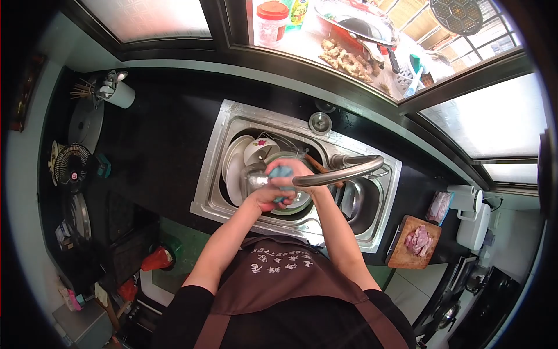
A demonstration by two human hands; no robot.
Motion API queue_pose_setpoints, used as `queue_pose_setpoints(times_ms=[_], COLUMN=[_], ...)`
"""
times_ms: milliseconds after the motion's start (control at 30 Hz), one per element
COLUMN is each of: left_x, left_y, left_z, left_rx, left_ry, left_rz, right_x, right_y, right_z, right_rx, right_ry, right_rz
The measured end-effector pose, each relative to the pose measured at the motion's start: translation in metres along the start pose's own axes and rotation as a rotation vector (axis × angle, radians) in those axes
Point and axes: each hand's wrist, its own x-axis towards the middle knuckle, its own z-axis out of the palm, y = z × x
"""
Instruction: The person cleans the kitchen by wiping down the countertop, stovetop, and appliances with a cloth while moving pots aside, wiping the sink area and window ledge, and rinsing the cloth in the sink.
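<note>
Gripped blurred blue cloth (281, 172) in curled right hand (298, 174) above metal sink (204, 198), nearer left edge; could not make out any hold by left hand (269, 198). Looked soft, light, probably slippery; best pinched mid-bunch. Had smooth, round white plates (233, 177) and flowered bowl (256, 154) inside the left edge.

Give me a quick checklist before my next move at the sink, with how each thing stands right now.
1. Blue cloth at the hands: ok, it is between the left hand and right hand.
2. Firm grip: cannot tell, the hands are blurred.
3. Flowered bowl and white plate inside the sink: ok, both in the larger basin.
4. Water off at the faucet: cannot tell.
5. Meat away from the basins: ok, it lies on the cutting board beside the sink.
</note>
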Motion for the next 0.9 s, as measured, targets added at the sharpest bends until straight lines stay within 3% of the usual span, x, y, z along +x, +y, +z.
queue_pose_setpoints(times_ms=[167, 400, 433, 600, 733, 767, 900], left_x=[0.011, 0.045, 0.053, 0.089, 0.068, 0.063, 0.076], left_y=[0.008, -0.010, -0.019, -0.077, -0.068, -0.067, -0.085], left_z=[0.009, 0.001, -0.007, -0.051, 0.013, 0.023, 0.043], left_rx=[0.225, 0.663, 0.732, 1.227, 1.280, 1.269, 1.516], left_ry=[0.177, 0.534, 0.585, 0.781, 0.681, 0.624, 0.463], left_rz=[-0.007, -0.024, 0.046, 0.836, 0.821, 0.567, 0.425], right_x=[0.010, 0.016, 0.016, 0.006, -0.018, -0.025, -0.072], right_y=[0.005, 0.005, 0.005, 0.018, 0.067, 0.074, 0.079], right_z=[-0.001, 0.011, 0.014, 0.026, 0.023, 0.015, 0.004], right_rx=[-0.276, -0.670, -0.711, -0.804, -0.692, -0.821, -0.640], right_ry=[0.067, 0.212, 0.248, 0.517, 0.855, 0.785, 1.014], right_rz=[-0.131, 0.098, 0.132, 0.131, 0.236, 0.362, 0.421])
